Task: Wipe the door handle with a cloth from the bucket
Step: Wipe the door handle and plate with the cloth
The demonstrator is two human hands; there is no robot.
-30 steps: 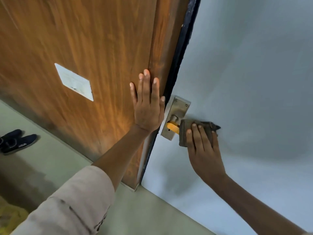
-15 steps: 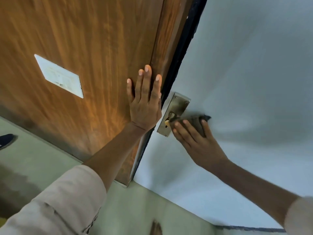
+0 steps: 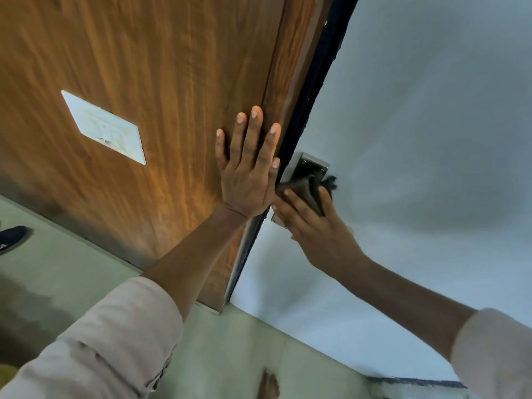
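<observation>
1. The cloth [image 3: 309, 191] is dark grey-brown and crumpled, pressed over the handle on its metal plate [image 3: 312, 165], near the edge of the pale door [image 3: 417, 139].
2. Two hands: the left hand [image 3: 249, 174] lies flat, fingers spread, on the wooden panel [image 3: 144, 67]; the right hand [image 3: 313, 226] grips the cloth.
3. One white label [image 3: 105, 128] is on the panel; one dark shoe [image 3: 11, 237] is on the floor.
4. The handle itself is hidden under the cloth; the shoe is cut off at the frame's edge.
</observation>
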